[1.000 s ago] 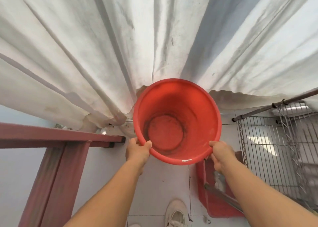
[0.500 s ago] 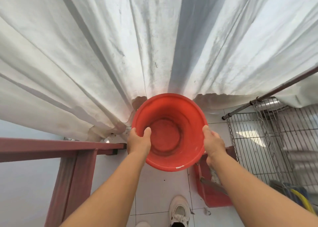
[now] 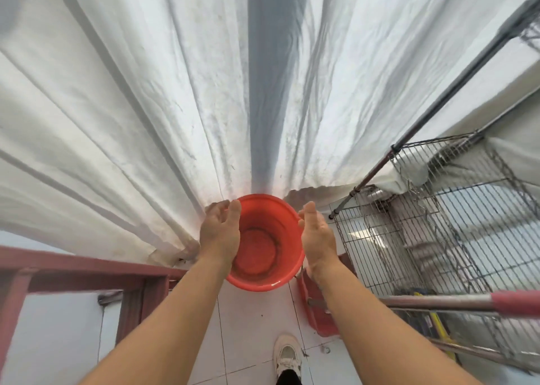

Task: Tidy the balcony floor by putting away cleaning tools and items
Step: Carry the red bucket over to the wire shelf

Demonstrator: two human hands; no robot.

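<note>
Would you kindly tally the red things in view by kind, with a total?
Bucket: 1
Dustpan, partly hidden behind the right arm: 1
Pole grip: 1
Frame, dull red: 1
Total: 4

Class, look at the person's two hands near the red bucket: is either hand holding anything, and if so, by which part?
Nothing is held. The left hand and right hand are open, fingers relaxed, on either side of the red bucket, which appears to stand on the tiled floor.
</note>
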